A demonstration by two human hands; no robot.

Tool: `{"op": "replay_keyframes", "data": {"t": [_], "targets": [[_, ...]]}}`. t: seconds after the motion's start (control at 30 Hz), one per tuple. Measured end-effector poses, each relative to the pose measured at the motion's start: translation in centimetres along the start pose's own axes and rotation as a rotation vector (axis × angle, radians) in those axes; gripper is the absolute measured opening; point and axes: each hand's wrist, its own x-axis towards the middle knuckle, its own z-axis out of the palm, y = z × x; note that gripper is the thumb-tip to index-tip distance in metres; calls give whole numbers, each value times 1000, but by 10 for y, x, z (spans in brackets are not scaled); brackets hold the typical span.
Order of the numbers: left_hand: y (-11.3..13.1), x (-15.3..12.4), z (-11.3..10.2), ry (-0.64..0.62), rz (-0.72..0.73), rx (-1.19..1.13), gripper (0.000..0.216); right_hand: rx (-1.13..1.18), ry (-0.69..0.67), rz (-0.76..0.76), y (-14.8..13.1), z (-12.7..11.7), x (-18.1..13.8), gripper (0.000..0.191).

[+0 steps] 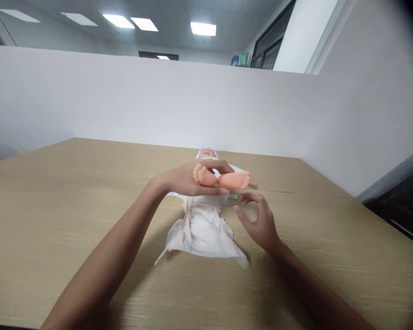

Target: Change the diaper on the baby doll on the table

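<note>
A baby doll (pixel 207 153) in a white patterned cap lies on its back on the table, head away from me. My left hand (pixel 186 178) is closed around the doll's legs and lifts both feet (pixel 234 180), soles toward me. Beneath the raised legs, a white diaper (pixel 204 229) lies spread open, its near end flared toward me. To the right of the diaper, my right hand (pixel 259 221) hovers with thumb and fingers apart, holding nothing. My left hand and the feet hide most of the doll's body.
The wood-grain table (pixel 89 220) runs back to a white partition (pixel 158 101). On the right is a white wall (pixel 371 101) with a dark object (pixel 399 192) at its foot. Green and blue packages (pixel 243 59) show beyond the partition.
</note>
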Motion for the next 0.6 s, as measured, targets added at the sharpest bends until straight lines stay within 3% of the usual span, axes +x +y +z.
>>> {"op": "replay_keyframes", "data": {"t": [0.13,0.23,0.33,0.43,0.6], "targets": [[2,-10,18,-40,48,36,40,14,-4,-118,-17,5,-1,63],[1,-24,33,-46,50,77,40,90,-40,-110,-29,9,-6,71],[1,-39,47,-51,45,115,47,160,-119,-123,-32,13,-8,61],[-2,-54,56,-22,58,96,52,168,-204,-279,-29,12,-5,49],[-28,-88,60,113,45,122,41,188,-386,-366,-19,-15,5,44]]}}
